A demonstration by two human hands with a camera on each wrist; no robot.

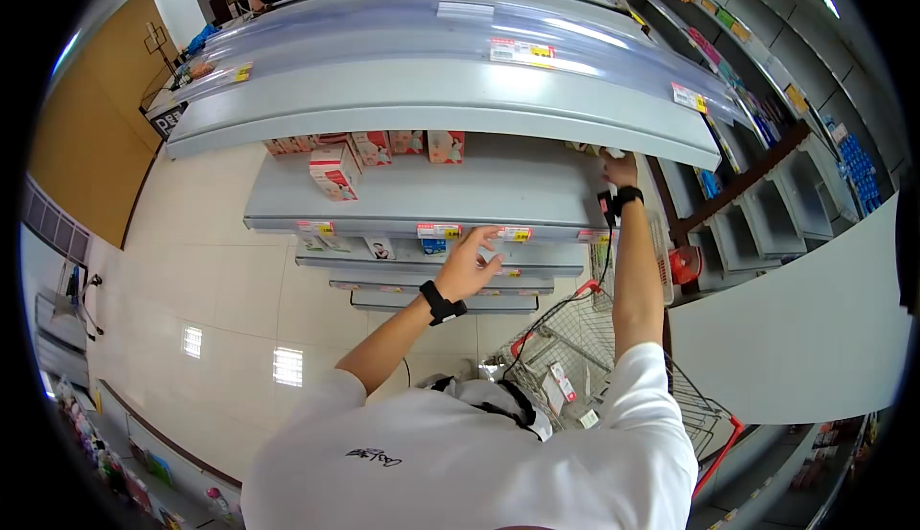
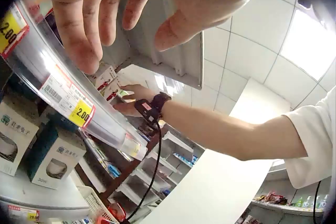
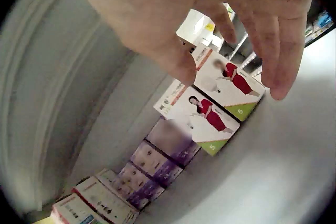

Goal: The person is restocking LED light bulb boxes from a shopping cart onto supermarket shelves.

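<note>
My right hand (image 1: 619, 168) reaches into the right end of the shelf, under the upper deck. In the right wrist view its thumb and fingers spread over a white light bulb box (image 3: 227, 79) with a figure in red, fingertips at the box's edges. A matching light bulb box (image 3: 202, 119) stands right beside it. Purple boxes (image 3: 155, 161) continue the row. My left hand (image 1: 469, 266) is at the shelf's front edge, near a price tag (image 1: 516, 235), fingers loosely bent and holding nothing. Below it, in the left wrist view, is a bulb box (image 2: 56, 158).
Red and white boxes (image 1: 335, 172) stand at the shelf's left end. The upper deck (image 1: 431, 99) overhangs the reach. A wire shopping cart (image 1: 575, 348) with a few packages stands at my right side, and a cable (image 1: 556, 310) hangs from the right wrist.
</note>
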